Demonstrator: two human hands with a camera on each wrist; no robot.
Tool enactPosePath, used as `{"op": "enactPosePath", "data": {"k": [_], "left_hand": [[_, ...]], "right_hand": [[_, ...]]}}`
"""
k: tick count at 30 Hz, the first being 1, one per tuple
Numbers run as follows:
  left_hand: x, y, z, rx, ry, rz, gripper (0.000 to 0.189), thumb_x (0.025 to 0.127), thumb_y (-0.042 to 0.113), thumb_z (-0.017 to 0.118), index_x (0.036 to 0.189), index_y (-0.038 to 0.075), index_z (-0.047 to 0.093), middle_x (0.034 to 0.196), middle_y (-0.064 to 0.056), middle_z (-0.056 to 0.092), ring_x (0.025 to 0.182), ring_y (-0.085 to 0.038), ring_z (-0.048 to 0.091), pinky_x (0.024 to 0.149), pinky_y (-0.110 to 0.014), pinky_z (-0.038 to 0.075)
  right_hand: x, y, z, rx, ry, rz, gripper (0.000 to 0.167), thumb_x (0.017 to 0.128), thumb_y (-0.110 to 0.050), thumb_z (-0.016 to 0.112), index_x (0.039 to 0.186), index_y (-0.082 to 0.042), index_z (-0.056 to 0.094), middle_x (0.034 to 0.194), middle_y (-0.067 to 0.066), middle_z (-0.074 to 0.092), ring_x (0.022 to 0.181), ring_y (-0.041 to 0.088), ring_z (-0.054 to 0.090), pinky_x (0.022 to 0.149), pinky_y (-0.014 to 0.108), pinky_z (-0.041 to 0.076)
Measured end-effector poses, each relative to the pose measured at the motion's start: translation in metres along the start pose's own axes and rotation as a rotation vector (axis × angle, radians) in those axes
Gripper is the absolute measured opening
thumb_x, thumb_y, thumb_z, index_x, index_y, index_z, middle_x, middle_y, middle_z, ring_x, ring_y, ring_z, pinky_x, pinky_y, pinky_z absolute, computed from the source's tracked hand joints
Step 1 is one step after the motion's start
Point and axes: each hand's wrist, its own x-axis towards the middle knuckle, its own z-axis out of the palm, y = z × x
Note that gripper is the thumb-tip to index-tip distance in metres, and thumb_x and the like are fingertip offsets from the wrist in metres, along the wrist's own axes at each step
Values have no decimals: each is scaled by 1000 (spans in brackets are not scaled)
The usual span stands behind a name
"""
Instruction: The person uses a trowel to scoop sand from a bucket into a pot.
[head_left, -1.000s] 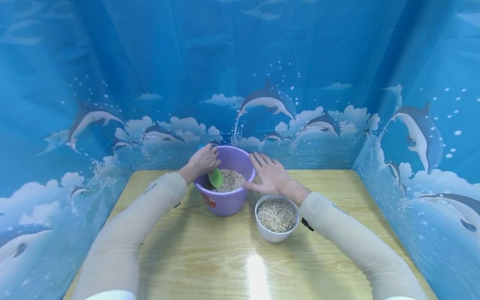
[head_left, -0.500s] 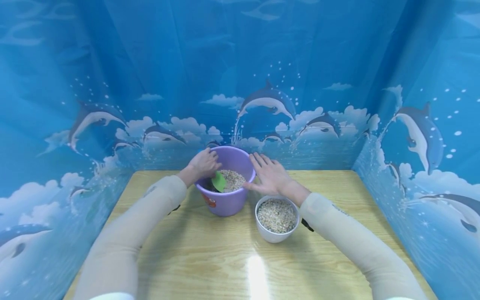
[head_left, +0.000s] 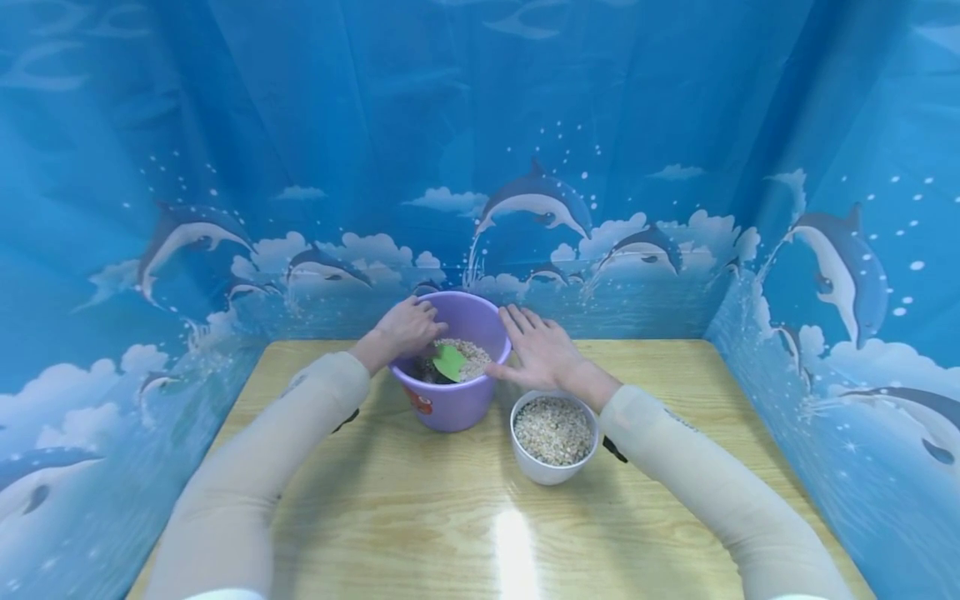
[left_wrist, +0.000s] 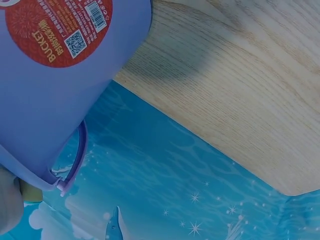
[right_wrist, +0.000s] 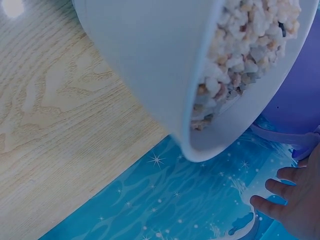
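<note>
In the head view a purple bucket [head_left: 453, 410] stands near the table's back edge with small pebbles [head_left: 474, 357] inside. My left hand [head_left: 407, 325] is over its left rim, gripping a green shovel [head_left: 450, 363] whose blade lies among the pebbles; the fingers partly hide the handle. My right hand [head_left: 542, 350], fingers straight, rests against the bucket's right rim. Below that hand is a white bowl [head_left: 542, 473] filled with similar pebbles [head_left: 553, 431]. The right wrist view shows the bowl's wall [right_wrist: 145, 60] up close and the right hand's spread fingers [right_wrist: 270, 206].
The wooden table [head_left: 420, 525] carries the bucket and bowl. Blue dolphin-print sheeting [head_left: 360, 167] walls it at the back and both sides. A purple carrying handle [left_wrist: 77, 160] hangs from the bucket in the left wrist view.
The shovel's blade has shifted right and turned flatter in the pebbles. My left hand has dipped slightly. The right hand, bucket and bowl have stayed put.
</note>
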Motion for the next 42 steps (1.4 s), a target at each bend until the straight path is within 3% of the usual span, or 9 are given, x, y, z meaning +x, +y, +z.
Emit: {"op": "enactPosePath", "data": {"k": [12,23,39,42], "left_hand": [[-13,-10,-7,-106,91,-72,48,102,58,60,129,19,68,122,-14,71,114,-33,64,95,-46,52],[-28,-18,-6,-200,158,-97,43,102,58,61,114,17,67,106,-11,70,103,-30,63,90,-45,52],[-44,-16,-5,-287,223,-163,38,102,54,63,107,16,63,102,-11,68,99,-29,61,87,-45,52],[-45,-15,-4,-300,233,-172,37,102,54,63,104,17,62,99,-10,67,96,-28,60,86,-44,51]], "right_hand": [[0,-1,0,26,4,6,109,97,-80,42,169,-5,11,176,21,18,161,43,28,123,64,35],[0,0,0,18,4,2,108,97,-81,41,169,-4,12,176,21,19,161,43,29,122,64,36],[-1,-2,-1,14,-1,11,108,97,-79,43,169,-5,11,176,21,18,161,43,28,124,63,35],[-1,-1,0,5,-1,9,110,96,-83,38,169,-5,10,176,20,18,161,43,29,124,63,35]]}}
